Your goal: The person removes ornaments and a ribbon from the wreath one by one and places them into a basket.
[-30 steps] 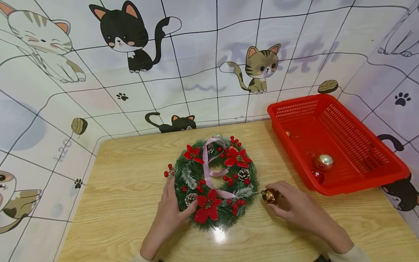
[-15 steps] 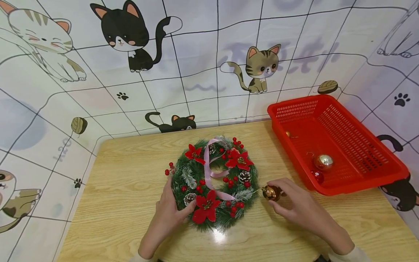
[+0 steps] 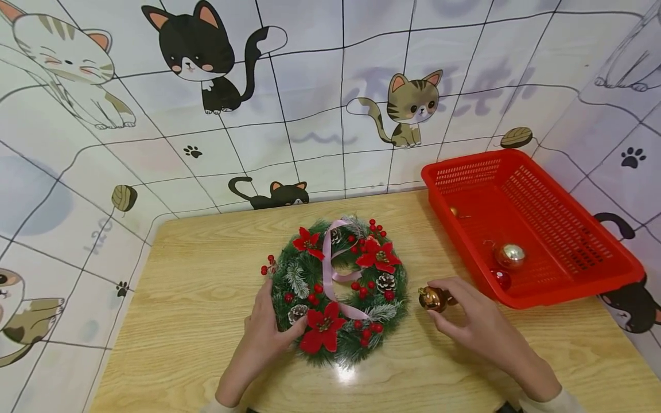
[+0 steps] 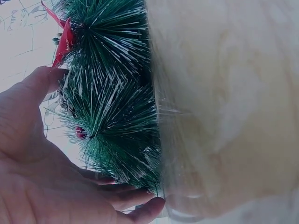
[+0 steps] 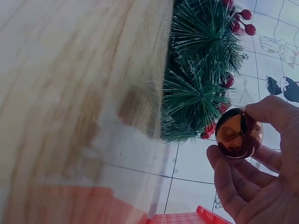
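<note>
Our left hand (image 3: 265, 326) has fingers clamped on one wreath (image 3: 296, 278), our right hand (image 3: 475, 321) on one ball (image 3: 432, 299). Far right, one basket (image 3: 459, 252) holds three balls (image 3: 511, 256).

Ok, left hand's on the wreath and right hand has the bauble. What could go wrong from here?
The bauble looks smooth and round; pinched by the right hand, it could slip and roll across the table.
The pink ribbon lies across the wreath and its opening, so it might snag or shift.
Red berries jut out by the left hand and could get knocked.
</note>
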Action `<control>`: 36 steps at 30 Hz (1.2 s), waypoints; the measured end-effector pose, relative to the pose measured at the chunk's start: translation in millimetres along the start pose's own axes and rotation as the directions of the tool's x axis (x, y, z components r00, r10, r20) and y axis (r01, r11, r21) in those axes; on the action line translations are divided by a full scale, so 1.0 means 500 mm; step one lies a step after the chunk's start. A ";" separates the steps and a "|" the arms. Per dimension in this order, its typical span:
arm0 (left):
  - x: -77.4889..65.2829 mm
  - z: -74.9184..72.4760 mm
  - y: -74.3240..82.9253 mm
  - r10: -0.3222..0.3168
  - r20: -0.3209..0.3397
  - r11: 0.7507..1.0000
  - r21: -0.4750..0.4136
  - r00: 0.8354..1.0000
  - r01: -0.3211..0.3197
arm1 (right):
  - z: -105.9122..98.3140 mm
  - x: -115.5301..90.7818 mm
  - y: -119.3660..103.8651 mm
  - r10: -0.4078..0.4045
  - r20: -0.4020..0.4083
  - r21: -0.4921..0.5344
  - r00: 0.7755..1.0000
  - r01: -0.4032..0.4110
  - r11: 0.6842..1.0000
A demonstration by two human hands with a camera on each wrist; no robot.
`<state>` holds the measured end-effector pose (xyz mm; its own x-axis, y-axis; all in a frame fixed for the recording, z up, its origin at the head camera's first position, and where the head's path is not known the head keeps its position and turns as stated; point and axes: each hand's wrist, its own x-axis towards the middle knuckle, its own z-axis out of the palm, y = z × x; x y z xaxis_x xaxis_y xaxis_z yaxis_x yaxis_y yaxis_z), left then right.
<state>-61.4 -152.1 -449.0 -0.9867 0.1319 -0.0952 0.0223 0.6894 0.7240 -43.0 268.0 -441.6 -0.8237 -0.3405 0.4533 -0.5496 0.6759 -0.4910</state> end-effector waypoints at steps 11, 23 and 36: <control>0.007 -0.003 -0.006 0.011 -0.031 1.000 0.029 0.999 -0.010 | -0.001 -0.004 -0.001 0.022 -0.006 0.008 1.000 -0.022 1.000; 0.009 -0.011 -0.017 0.027 -0.009 0.999 -0.034 1.000 -0.027 | -0.004 -0.001 -0.002 0.025 -0.039 0.011 0.999 -0.025 1.000; 0.011 -0.015 -0.019 -0.011 0.015 0.998 -0.057 1.000 0.011 | -0.015 0.001 0.001 0.051 -0.082 -0.026 0.995 -0.054 0.998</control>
<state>-68.4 -163.2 -451.1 -0.9843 0.1353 -0.1130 0.0019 0.6493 0.7605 -42.5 273.2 -436.2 -0.8366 -0.2502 0.4873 -0.5007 0.7102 -0.4949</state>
